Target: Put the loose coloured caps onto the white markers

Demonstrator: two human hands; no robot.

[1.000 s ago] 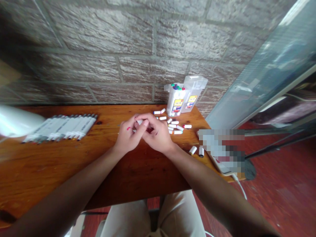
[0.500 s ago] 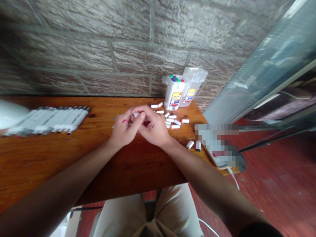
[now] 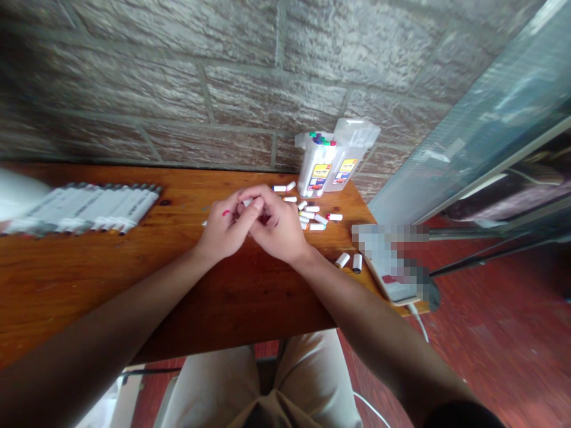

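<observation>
Both hands meet over the middle of the wooden table [image 3: 134, 261]. My left hand [image 3: 223, 229] and my right hand [image 3: 279, 229] are closed together around a small white marker piece [image 3: 247, 203], of which only the tip shows between the fingertips. Red ink marks my left hand. Just beyond the hands lie several loose white marker caps [image 3: 312, 217] with coloured ends. A row of several white markers [image 3: 89, 208] lies side by side at the left of the table.
A clear plastic marker case [image 3: 332, 160] with a few markers in it stands against the brick wall at the back right. Two more caps [image 3: 350, 261] lie near the table's right edge, beside a blurred flat device with a white cable. My knees show below the front edge.
The hands have stayed clasped on the same small piece, with only slight finger shifts. The camera view has drifted a little, so everything sits slightly higher in the picture.
</observation>
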